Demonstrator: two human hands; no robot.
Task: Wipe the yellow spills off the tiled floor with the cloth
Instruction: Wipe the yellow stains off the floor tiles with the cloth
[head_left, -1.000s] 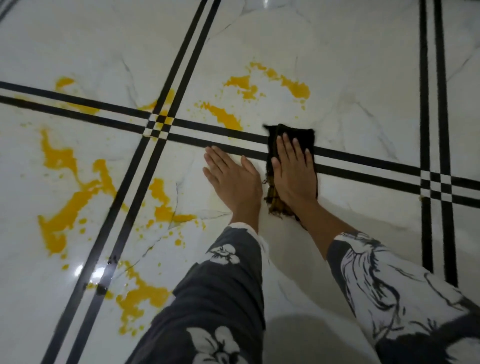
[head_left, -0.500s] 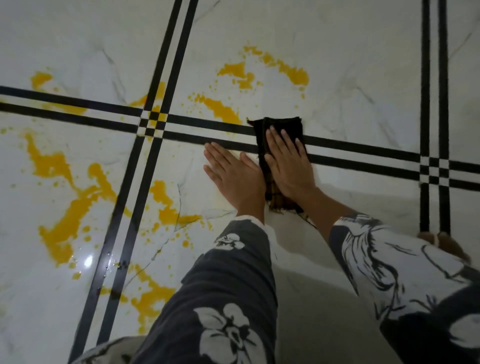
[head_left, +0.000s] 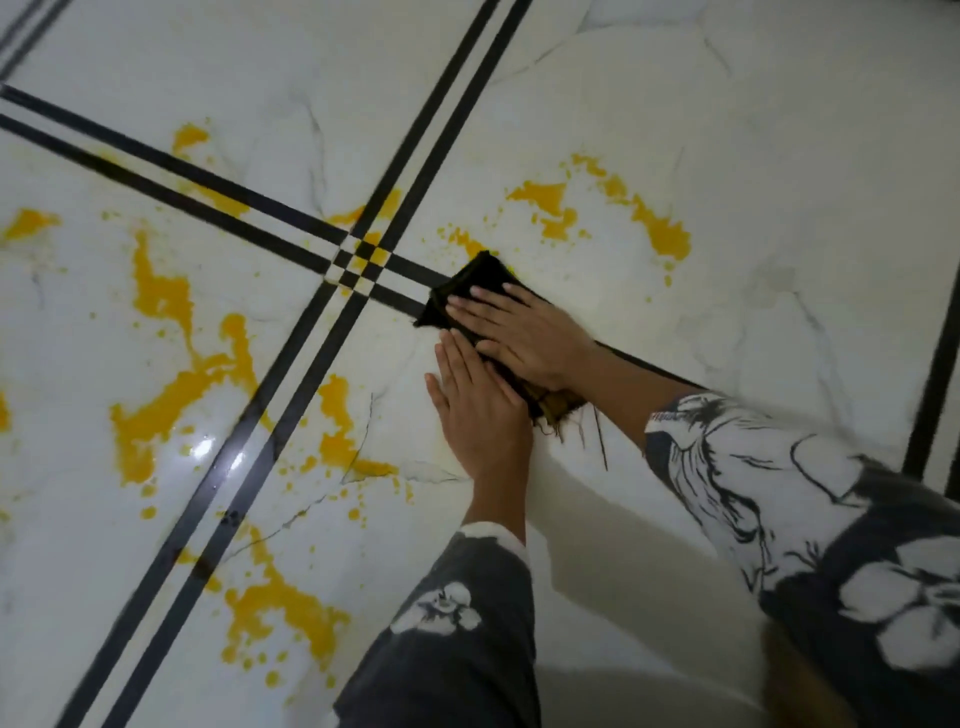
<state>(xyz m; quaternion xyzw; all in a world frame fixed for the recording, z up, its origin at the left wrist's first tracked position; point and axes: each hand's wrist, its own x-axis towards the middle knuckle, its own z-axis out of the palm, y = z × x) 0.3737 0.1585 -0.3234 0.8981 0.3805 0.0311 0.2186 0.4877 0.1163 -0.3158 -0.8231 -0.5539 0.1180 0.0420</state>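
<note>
A dark folded cloth (head_left: 470, 288) lies on the white marble floor (head_left: 753, 234), over the double black stripe. My right hand (head_left: 524, 335) presses flat on it with straight fingers. My left hand (head_left: 480, 410) lies flat on the bare tile just beside the cloth. Yellow spills spread around: an arc (head_left: 649, 223) beyond the cloth, a large streak (head_left: 176, 364) at the left, a patch (head_left: 337, 415) near my left hand and another (head_left: 283, 608) at the lower left. The cloth's far corner touches a small yellow smear.
Black double stripes cross at an intersection (head_left: 361, 265) left of the cloth. Another dark stripe (head_left: 932, 384) runs along the right edge. Frayed threads (head_left: 582, 436) trail from the cloth's near end. My patterned sleeves fill the lower frame.
My right hand has slid the cloth to the left along the stripe, toward the stripe crossing and onto the small yellow smear. The left hand stays flat beside it. The view has tilted.
</note>
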